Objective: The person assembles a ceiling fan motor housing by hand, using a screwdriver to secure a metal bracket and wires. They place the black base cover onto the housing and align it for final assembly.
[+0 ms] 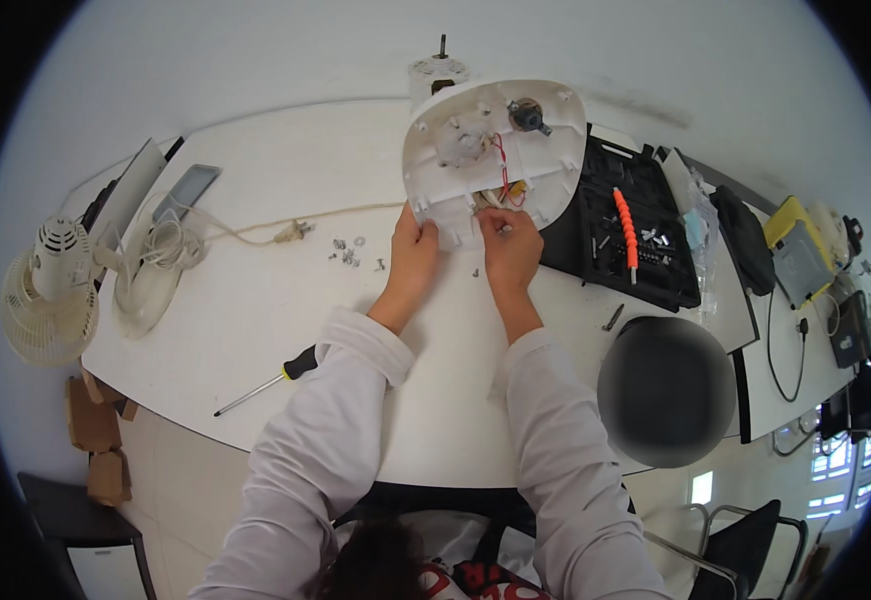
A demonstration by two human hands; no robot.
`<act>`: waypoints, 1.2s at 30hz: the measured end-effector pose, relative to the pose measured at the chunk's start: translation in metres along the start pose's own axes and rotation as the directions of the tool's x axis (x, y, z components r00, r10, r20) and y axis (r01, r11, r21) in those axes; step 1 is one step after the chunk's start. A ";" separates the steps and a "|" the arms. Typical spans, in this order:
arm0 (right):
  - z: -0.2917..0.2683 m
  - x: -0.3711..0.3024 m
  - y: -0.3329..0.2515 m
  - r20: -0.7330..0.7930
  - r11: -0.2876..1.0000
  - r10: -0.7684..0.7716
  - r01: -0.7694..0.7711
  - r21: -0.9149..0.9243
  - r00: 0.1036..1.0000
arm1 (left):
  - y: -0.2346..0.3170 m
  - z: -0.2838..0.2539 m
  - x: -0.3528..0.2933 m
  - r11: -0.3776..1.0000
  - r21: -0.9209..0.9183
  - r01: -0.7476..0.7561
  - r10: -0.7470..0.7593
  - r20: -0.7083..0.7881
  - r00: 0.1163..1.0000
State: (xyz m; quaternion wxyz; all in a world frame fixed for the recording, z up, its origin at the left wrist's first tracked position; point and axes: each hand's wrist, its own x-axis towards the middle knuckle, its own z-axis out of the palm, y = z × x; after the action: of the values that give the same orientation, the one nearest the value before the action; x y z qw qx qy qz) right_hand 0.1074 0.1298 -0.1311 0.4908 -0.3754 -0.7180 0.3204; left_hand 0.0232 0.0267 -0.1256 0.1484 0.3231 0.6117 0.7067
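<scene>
A white plastic fan base [546, 165] is tilted up above the table with its hollow inside facing me. Red wires [504, 165] run down inside it, and a dark round part [528, 116] sits at its upper right. My left hand [413, 262] grips its lower left edge, the thumb on the inner side. At the bottom edge, beside a cluster of pale wires [496, 197], the fingers of my right hand [511, 252] are pinched together. What lies between those fingertips is too small to tell. Behind the base stands a white fan motor housing [438, 72] with an upright shaft.
Loose screws [349, 255] lie left of my hands. A screwdriver [281, 380] rests near the front left. Rightward are an open black tool case [646, 283], an orange flexible shaft [625, 230] and a blurred dark round shape [666, 390]. A caged fan head [51, 300] overhangs the left edge.
</scene>
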 end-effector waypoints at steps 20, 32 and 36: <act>-0.009 -0.018 -0.011 0.112 0.973 0.019 -0.044 0.228 0.994 | -0.008 -0.005 0.000 0.982 -0.184 0.036 -0.036 0.003 0.999; -0.270 -0.132 -0.074 0.352 0.820 -0.147 0.313 -0.479 0.924 | -0.025 -0.006 0.007 0.987 -0.149 -0.063 0.043 -0.139 0.989; -0.318 -0.158 -0.056 0.385 0.666 -0.001 0.288 -0.688 0.923 | 0.001 -0.001 0.000 0.990 -0.139 0.038 -0.058 -0.142 0.988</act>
State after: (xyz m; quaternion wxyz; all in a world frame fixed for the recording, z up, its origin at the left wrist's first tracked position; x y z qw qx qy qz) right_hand 0.4332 -0.0049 -0.0582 0.1863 -0.4172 -0.8891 0.0270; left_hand 0.0224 0.0254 -0.1242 0.1420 0.2446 0.5791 0.7646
